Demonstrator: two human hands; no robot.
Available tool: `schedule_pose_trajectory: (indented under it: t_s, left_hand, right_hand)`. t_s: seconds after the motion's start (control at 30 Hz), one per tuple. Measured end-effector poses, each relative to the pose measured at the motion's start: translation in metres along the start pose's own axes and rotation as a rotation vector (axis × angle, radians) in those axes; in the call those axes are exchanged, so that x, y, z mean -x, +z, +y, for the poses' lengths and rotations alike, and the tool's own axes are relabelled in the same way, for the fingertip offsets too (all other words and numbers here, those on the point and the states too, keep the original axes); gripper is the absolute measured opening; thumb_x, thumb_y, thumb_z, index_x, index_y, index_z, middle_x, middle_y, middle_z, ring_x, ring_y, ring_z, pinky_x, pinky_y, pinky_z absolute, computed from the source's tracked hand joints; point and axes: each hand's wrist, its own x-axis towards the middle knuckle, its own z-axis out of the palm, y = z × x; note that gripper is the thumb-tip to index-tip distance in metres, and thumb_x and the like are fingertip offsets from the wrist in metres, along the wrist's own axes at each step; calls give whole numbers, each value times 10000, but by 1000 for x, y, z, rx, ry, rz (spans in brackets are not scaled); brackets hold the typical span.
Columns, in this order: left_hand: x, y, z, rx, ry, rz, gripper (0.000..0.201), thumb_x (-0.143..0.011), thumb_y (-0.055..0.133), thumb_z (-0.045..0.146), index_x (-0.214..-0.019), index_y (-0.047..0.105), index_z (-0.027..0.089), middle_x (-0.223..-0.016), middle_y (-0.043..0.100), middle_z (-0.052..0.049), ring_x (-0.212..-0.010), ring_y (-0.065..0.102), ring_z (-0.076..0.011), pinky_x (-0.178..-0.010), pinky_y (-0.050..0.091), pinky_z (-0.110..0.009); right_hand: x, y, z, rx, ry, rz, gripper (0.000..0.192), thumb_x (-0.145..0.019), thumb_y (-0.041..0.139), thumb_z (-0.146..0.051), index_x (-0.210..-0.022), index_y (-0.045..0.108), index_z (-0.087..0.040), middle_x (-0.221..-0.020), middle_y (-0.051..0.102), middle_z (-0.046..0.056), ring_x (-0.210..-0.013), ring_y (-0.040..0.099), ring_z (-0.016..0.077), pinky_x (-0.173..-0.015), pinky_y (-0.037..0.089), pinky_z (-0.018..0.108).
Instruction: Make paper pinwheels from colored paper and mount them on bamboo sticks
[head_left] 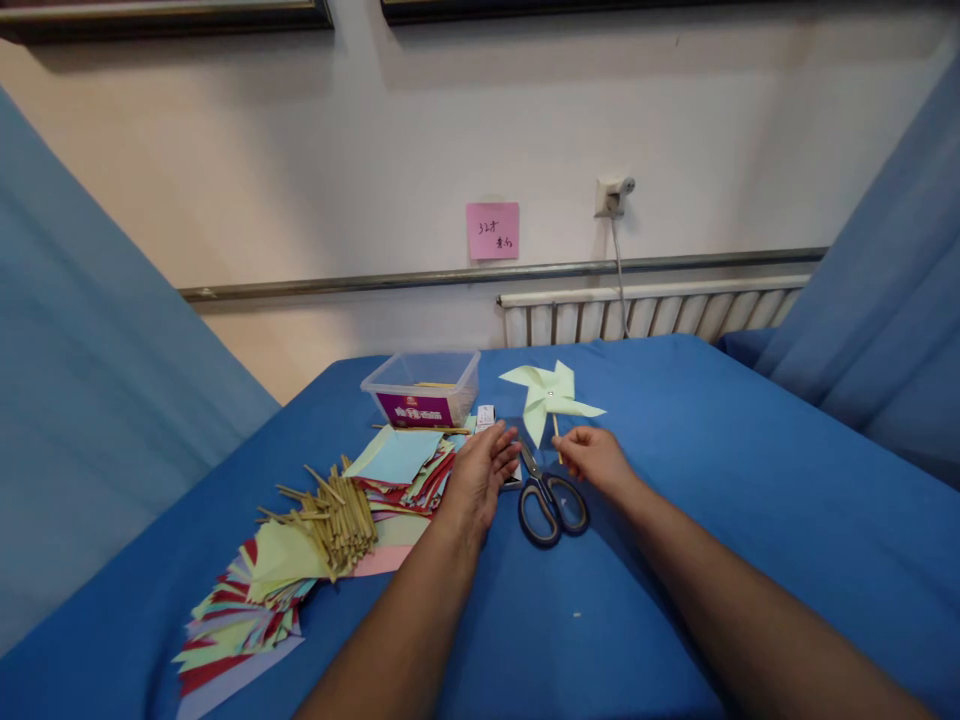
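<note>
A pale green paper pinwheel (551,392) on a thin wooden stick (556,428) stands upright in my right hand (596,455), whose fingers pinch the stick below the blades. My left hand (484,470) is apart from it, fingers loosely curved and holding nothing that I can see. Between the two hands, scissors (551,508) with dark handles lie on the blue cloth, their blades pointing away from me. Just behind my left hand is a small white box (486,415). A dark-edged item under that hand is mostly hidden.
Left of my hands lie a stack of coloured paper squares (397,457), a heap of wooden sticks (341,520) and a fanned paper pile (240,620). A clear plastic tub (424,385) with a purple label stands behind them. Blue cloth (675,400) covers the table, against a wall.
</note>
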Motion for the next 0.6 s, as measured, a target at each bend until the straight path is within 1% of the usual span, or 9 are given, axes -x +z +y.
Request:
schedule_pose_trajectory:
  t_s: [0.07,0.17,0.23,0.33,0.47,0.53,0.6]
  left_hand:
    - [0,0,-3,-1,60,49,326,-668,759,320,-903,609,150,-927,704,-88,-672,651,-125,-615,480,-228]
    - [3,2,-6,-37,117,55,293,-661,753,303,-863,615,141,-870,703,-74,-617,627,-104,-601,472,-224]
    - [6,5,-8,-68,117,46,272,-660,738,263,-870,620,137,-842,704,-73,-598,616,-99,-588,466,-221]
    - [9,7,-11,-96,91,17,263,-659,713,214,-892,620,135,-820,707,-79,-582,607,-100,-563,456,-217]
    - [9,5,-11,-100,86,10,251,-660,703,205,-886,620,134,-823,709,-86,-569,597,-94,-556,454,-213]
    - [8,3,-12,-91,83,14,257,-657,709,205,-887,618,135,-830,710,-92,-571,597,-94,-561,459,-216]
    - [8,2,-13,-83,77,14,269,-654,717,209,-892,615,137,-831,711,-95,-574,599,-99,-560,460,-221]
  right_hand:
    - [-15,-3,3,59,15,43,356,-739,596,-483,-539,508,-202,-478,540,-3,-413,468,108,-420,364,233]
    - [-43,0,5,166,30,80,312,-760,594,-403,-543,547,-184,-501,573,13,-434,495,111,-439,368,227]
    - [-65,7,6,254,46,94,292,-766,597,-365,-549,581,-170,-493,580,20,-437,505,116,-449,365,228]
    - [-98,22,5,375,81,77,280,-785,584,-332,-575,636,-154,-515,612,37,-471,544,132,-489,397,238]
    - [-132,37,2,527,111,41,259,-802,597,-305,-612,681,-151,-575,659,56,-620,629,174,-600,454,248]
    - [-143,43,1,593,124,35,233,-825,609,-304,-686,696,-137,-668,689,71,-718,651,190,-671,479,258]
    - [-151,47,2,647,127,38,218,-873,603,-324,-890,690,-125,-880,699,79,-827,652,196,-747,513,305]
